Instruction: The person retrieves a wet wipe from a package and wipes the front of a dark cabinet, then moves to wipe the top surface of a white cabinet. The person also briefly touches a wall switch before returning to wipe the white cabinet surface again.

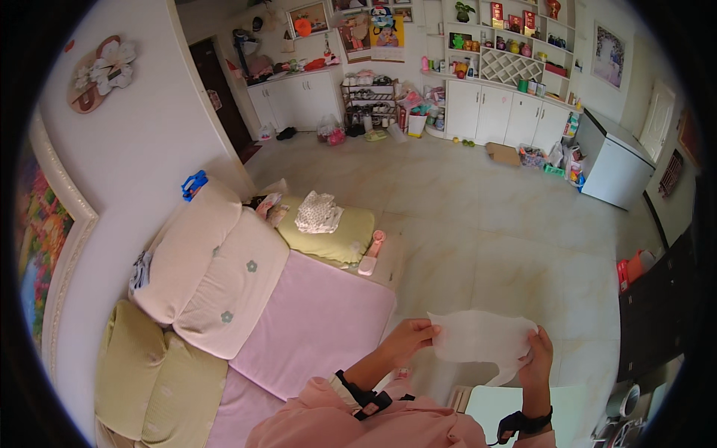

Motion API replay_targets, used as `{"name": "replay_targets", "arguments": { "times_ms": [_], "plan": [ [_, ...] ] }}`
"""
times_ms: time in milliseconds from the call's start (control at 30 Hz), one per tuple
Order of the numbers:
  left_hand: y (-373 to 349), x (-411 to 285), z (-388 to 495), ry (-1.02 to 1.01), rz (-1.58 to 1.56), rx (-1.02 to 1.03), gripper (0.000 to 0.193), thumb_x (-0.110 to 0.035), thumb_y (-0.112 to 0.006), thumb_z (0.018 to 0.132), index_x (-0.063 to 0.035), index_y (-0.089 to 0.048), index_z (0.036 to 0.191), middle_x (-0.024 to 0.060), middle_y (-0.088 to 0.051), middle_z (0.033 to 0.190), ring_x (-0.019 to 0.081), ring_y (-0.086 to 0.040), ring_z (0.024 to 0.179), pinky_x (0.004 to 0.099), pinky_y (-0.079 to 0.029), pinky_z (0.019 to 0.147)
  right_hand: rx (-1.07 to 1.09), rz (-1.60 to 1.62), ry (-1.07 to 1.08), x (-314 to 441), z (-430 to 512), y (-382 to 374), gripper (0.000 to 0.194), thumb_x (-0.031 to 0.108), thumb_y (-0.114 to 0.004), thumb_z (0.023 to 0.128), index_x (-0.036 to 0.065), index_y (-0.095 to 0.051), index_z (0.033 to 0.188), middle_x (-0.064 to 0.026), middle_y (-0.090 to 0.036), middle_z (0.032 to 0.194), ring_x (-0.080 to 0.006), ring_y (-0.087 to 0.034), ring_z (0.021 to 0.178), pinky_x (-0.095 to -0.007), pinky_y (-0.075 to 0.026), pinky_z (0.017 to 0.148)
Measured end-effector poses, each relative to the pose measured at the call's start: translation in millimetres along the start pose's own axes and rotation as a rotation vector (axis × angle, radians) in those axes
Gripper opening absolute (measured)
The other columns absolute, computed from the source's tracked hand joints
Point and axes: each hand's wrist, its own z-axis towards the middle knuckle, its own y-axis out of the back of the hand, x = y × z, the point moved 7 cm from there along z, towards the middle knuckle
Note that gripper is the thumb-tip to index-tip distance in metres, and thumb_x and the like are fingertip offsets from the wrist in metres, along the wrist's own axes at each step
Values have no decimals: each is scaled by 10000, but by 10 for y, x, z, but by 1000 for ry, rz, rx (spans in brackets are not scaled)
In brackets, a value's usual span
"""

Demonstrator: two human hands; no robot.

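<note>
A thin white sheet, perhaps tissue or cloth (479, 337), is stretched between both hands in front of me. My left hand (417, 334) pinches its left edge between thumb and fingers. Its right edge is in my right hand (538, 351), where a loose strip hangs down beside the palm. Black straps with small devices sit on both wrists. Below the right hand lies a pale green tabletop (552, 399), partly covered by my forearm and pink clothing.
To the left stands a sofa with a pink seat cover (319, 319), a yellow-green cushion (353, 227), folded spotted fabric (318, 213) and a pink handheld fan (372, 253). A dark cabinet (652, 313) is at the right. Farther off are a shoe rack (369, 101) and a white chest freezer (613, 157).
</note>
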Motion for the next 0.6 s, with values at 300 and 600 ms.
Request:
{"name": "replay_targets", "arguments": {
  "times_ms": [300, 600],
  "plan": [
    [231, -470, 836, 44, 56, 62, 132, -160, -592, 822, -39, -552, 788, 11, -561, 807, 93, -521, 768, 239, -426, 731, -165, -16, 135, 293, 525, 56, 136, 138, -527, 837, 82, -472, 726, 37, -456, 625, -39, -378, 512, -192, -272, 435],
    [8, -756, 1459, 81, 51, 134, 160, -163, -630, 798, -91, -526, 700, -31, -535, 727, 58, -491, 695, 207, -406, 652, -312, -35, 92, 347, 979, 355, 130, 141, -530, 837, 95, -482, 725, 45, -455, 625, -43, -378, 526, -207, -279, 460]
  ]
}}
